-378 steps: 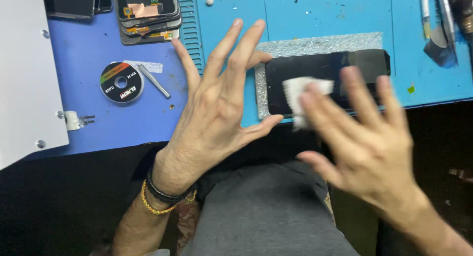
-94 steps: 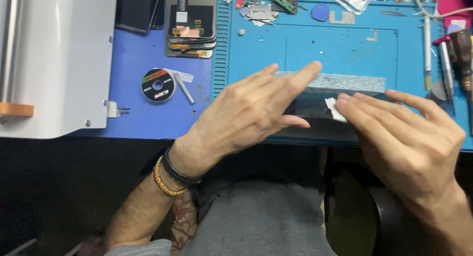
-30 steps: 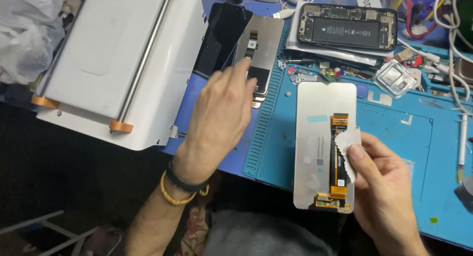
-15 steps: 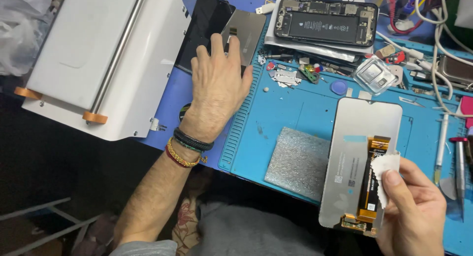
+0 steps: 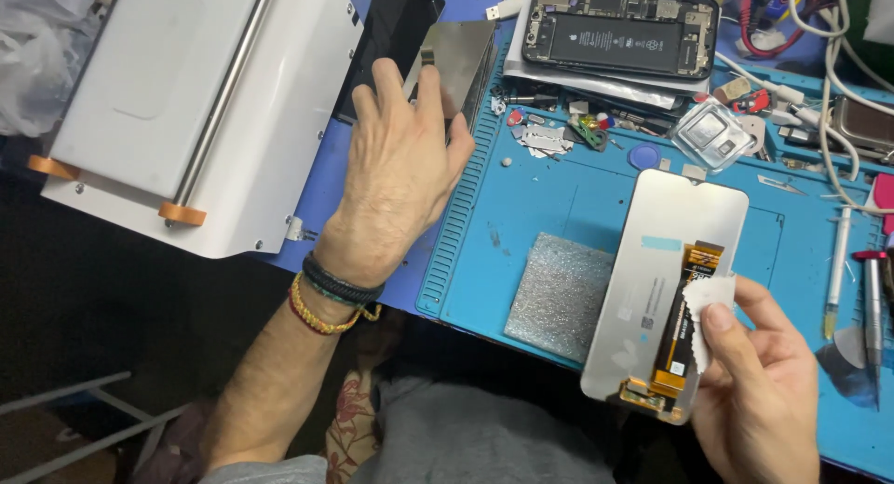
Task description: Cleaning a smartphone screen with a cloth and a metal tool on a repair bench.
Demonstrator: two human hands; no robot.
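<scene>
Your left hand has slid further up onto the thin grey metal-backed panel at 11 o'clock, fingers spread flat; your right hand pinches the silver phone display and small white wipe at 4 o'clock, back upward for cleaning

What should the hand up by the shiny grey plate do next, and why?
Probably close the fingers on the grey plate and lift it. The left hand lies flat on the stack with its fingertips at that plate's lower edge, gripping nothing, while the right hand holds the phone screen panel and a white wipe.
</scene>
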